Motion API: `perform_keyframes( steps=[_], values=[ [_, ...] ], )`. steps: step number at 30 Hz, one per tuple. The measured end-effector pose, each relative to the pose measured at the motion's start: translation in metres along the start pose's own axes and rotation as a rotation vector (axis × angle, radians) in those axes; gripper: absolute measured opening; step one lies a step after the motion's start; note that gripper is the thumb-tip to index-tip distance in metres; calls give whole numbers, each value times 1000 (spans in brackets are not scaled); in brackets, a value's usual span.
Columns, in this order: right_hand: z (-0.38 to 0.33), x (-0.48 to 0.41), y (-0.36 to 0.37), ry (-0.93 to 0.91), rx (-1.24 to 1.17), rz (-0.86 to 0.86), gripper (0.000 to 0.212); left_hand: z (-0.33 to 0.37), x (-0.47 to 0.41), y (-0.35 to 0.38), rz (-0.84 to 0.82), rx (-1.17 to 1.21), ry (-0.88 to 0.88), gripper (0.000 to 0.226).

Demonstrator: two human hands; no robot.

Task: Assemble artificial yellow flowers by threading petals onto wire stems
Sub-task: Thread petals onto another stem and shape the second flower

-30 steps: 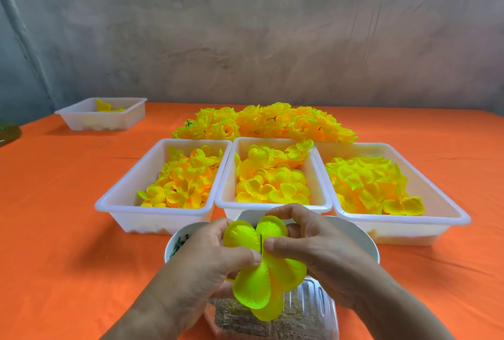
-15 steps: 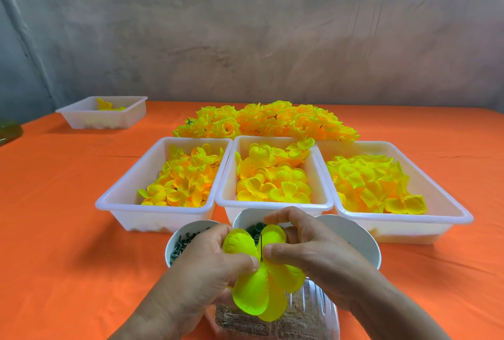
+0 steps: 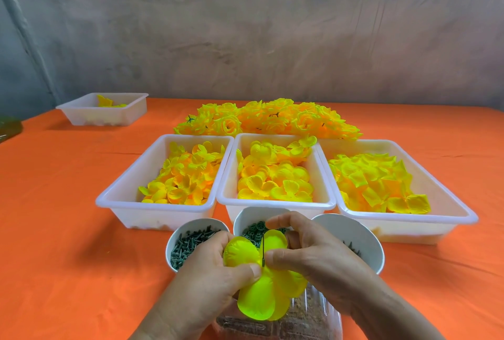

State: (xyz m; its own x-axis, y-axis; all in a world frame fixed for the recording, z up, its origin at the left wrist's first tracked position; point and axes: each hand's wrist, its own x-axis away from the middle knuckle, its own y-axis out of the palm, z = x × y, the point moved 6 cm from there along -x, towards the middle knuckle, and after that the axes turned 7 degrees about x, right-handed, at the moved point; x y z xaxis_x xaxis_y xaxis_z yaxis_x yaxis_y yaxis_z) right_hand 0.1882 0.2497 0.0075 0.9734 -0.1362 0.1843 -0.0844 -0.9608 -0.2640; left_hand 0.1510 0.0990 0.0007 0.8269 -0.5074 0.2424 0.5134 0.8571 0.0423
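A bright yellow petal piece [image 3: 259, 293] with several lobes is held at the front centre, above a clear plastic box. A thin dark wire stem [image 3: 263, 251] sticks up through its middle. My left hand [image 3: 210, 277] pinches the petal piece from the left with thumb and fingers. My right hand [image 3: 308, 257] pinches it at the stem from the right, thumb at the front, fingers curled behind. The lower end of the stem is hidden by the petals and fingers.
Three white trays of yellow petals stand side by side: left tray [image 3: 122, 197], middle tray [image 3: 275, 204], right tray [image 3: 447, 203]. Finished flowers [image 3: 267, 118] are heaped behind them. Three white bowls [image 3: 174, 238] of dark green parts sit just beyond my hands. Another tray [image 3: 79, 110] stands far left.
Both hands with the petal piece have shifted slightly toward me and lower, uncovering more of the bowls. The grip on the petal and stem looks the same.
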Motion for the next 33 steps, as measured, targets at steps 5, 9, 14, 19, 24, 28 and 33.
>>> perform_keyframes(
  steps=[5,9,14,19,24,28,33],
  values=[
    [5,-1,1,27,-84,-21,45,-7,2,3,-17,87,-83,26],
    [1,2,0,29,14,-13,50,2,7,-1,-4,-21,-95,38],
    [-7,7,-19,-65,238,95,29,47,19,-23,186,-715,243,72],
    [-18,8,-39,-106,317,223,18,67,19,0,109,-574,499,60],
    [-20,8,-39,-115,286,225,17,47,3,32,-47,-412,514,35],
    [-14,9,-40,-108,276,235,16,28,-13,21,-25,-112,454,48],
    [-11,7,-41,-113,266,259,14,14,-16,24,-69,-145,398,54]
  ],
)
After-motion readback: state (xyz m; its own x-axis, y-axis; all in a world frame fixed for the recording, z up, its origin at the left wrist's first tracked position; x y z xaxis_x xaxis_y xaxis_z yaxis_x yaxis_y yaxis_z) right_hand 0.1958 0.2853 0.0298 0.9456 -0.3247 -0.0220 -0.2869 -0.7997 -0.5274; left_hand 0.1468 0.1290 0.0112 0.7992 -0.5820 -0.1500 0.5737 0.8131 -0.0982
